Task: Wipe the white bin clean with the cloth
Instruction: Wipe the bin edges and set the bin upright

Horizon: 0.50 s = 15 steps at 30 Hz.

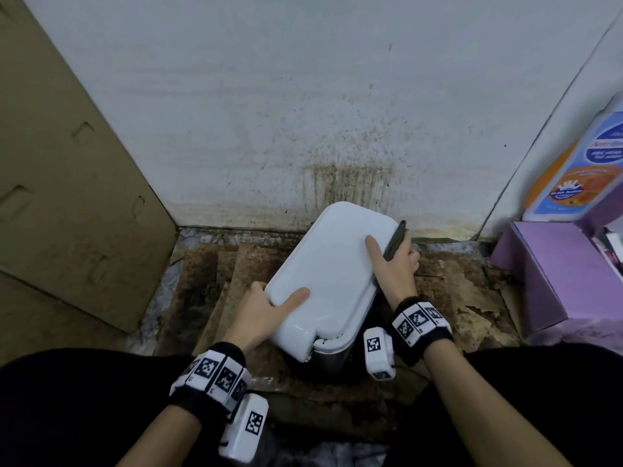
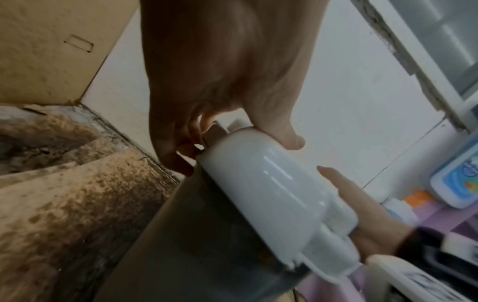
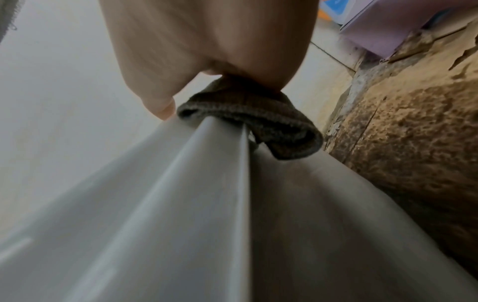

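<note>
The white bin [image 1: 328,264] stands on the stained floor against the wall, its lid closed. My left hand [image 1: 269,305] grips the lid's near left corner, thumb on top and fingers curled under the edge [image 2: 258,114]. My right hand [image 1: 394,264] holds a folded grey-brown cloth [image 1: 395,240] against the bin's right rim, its thumb lying on the lid. In the right wrist view the cloth [image 3: 248,114] is bunched under the fingers and draped over the lid's edge [image 3: 220,163].
A brown cardboard sheet [image 1: 67,183] leans at the left. A purple box [image 1: 556,274] and a blue and orange container [image 1: 580,170] sit at the right. The wall [image 1: 303,112] behind is stained. The floor [image 1: 215,281] is rough and dirty.
</note>
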{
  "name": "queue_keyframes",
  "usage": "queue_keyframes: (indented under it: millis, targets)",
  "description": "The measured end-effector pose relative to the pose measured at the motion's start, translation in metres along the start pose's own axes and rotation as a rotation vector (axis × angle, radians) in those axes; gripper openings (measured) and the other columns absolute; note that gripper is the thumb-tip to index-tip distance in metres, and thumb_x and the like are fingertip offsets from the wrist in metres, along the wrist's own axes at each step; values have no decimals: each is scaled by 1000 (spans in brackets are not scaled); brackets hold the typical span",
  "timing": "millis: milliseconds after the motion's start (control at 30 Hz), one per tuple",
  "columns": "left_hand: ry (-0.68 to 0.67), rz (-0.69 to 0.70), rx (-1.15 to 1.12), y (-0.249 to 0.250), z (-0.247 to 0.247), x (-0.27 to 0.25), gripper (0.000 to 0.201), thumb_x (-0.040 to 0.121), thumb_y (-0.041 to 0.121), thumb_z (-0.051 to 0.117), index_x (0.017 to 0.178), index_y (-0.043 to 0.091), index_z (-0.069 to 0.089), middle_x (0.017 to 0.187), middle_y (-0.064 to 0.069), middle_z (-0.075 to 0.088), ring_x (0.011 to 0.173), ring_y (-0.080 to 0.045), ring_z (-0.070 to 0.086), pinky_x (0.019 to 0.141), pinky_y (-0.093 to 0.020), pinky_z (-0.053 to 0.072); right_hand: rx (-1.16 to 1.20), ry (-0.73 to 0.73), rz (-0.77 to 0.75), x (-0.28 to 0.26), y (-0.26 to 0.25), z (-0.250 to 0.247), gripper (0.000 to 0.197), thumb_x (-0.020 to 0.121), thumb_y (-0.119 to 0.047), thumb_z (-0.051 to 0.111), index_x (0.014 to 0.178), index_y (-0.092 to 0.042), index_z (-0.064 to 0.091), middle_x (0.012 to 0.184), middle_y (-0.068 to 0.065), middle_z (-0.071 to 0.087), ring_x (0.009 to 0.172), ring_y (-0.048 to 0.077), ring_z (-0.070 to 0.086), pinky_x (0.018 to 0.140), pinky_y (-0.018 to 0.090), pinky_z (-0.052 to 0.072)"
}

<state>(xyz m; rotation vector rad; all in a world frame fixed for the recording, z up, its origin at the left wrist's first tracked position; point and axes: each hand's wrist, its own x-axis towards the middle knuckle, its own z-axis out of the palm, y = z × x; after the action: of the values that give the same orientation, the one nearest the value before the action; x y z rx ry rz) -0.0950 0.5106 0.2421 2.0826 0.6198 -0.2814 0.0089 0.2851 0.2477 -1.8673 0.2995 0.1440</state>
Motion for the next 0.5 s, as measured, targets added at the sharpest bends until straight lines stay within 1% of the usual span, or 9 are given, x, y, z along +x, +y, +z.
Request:
queue_keyframes:
  millis: [33,100,167,200,233,300,367,400,500]
  targets:
    - [-2,-22,1,-3,2,-1,79,75,74,74,119,13,48,110,3,61,95,-10,62,68,-29,47,-11,-8,-3,8,-1,-3,95,93,-59,59,162,-26,2,166,5,1,154,29,-4,119,55,19]
    - [-14,-71,-5,-10,5,-1,88,73,79,72,121,10,48,111,2,61,98,-14,63,71,-30,46,-40,-44,-23,22,-1,-10,95,91,-65,58,162,-28,7,168,3,3,155,29,-3,119,59,17]
    - [-19,-94,-25,-16,7,0,107,60,94,68,122,7,57,114,-2,70,102,-20,69,79,-38,54,-90,-80,-54,33,-2,-16,99,85,-72,60,161,-27,15,167,2,13,155,29,7,121,59,20]
    - [-22,-89,-27,-18,8,1,109,57,98,65,119,8,64,111,-2,74,100,-20,72,80,-38,56,-90,-104,-64,37,-3,-19,104,80,-75,63,160,-25,18,166,2,20,153,29,16,120,58,25]
    - [-27,-79,-21,-18,8,1,101,59,97,65,112,11,70,104,-1,77,95,-18,73,76,-36,56,-73,-121,-69,41,-3,-21,108,76,-76,67,159,-24,21,164,1,27,150,28,27,118,56,31]
    - [-17,-59,8,-15,5,-2,86,63,92,66,100,15,75,94,4,78,88,-13,73,67,-29,52,-27,-126,-66,46,-2,-24,106,76,-68,75,158,-23,26,160,0,37,142,26,41,113,52,41]
    - [-13,-47,17,-13,3,-3,91,56,98,63,103,20,72,98,7,76,91,-11,72,72,-29,54,13,-132,-59,49,1,-25,104,75,-64,79,157,-25,27,157,-1,41,138,25,47,110,50,45]
    - [-11,-33,25,-12,3,-4,92,56,98,63,106,21,70,101,7,75,93,-11,71,74,-30,54,33,-133,-56,48,2,-25,105,73,-65,80,156,-27,28,156,-1,42,137,25,48,109,50,47]
    - [27,-33,43,-9,3,-7,75,72,83,70,105,17,64,102,3,69,94,-13,66,67,-28,47,101,-124,-58,46,4,-26,103,73,-59,83,155,-26,30,152,-3,46,134,23,51,108,48,48]
